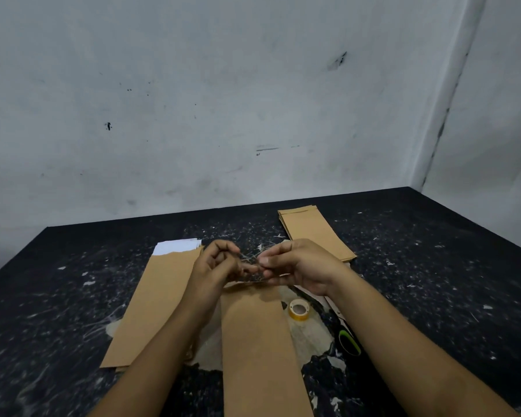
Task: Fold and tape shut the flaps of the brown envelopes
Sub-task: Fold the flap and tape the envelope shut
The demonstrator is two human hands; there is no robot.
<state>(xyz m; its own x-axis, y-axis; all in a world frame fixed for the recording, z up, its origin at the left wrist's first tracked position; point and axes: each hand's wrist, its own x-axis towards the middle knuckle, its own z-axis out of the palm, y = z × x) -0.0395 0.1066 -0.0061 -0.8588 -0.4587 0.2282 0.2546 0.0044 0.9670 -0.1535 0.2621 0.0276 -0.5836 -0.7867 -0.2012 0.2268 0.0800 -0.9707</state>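
Note:
A long brown envelope (259, 350) lies lengthwise on the table in front of me, its far end under my hands. My left hand (217, 266) and my right hand (295, 266) meet just above that end, and between their fingertips they pinch a short strip of clear tape (250, 260). To the left lies a stack of brown envelopes (154, 302) with white paper (176, 246) sticking out at its far end. Another stack of brown envelopes (316, 233) lies at the back right. A roll of clear tape (298, 309) sits just right of the middle envelope.
The black table (433, 266) is scuffed, with worn pale patches and paper scraps. Black scissors with a green handle (348, 341) lie beside my right forearm. A white wall stands behind the table, and meets another wall at the right.

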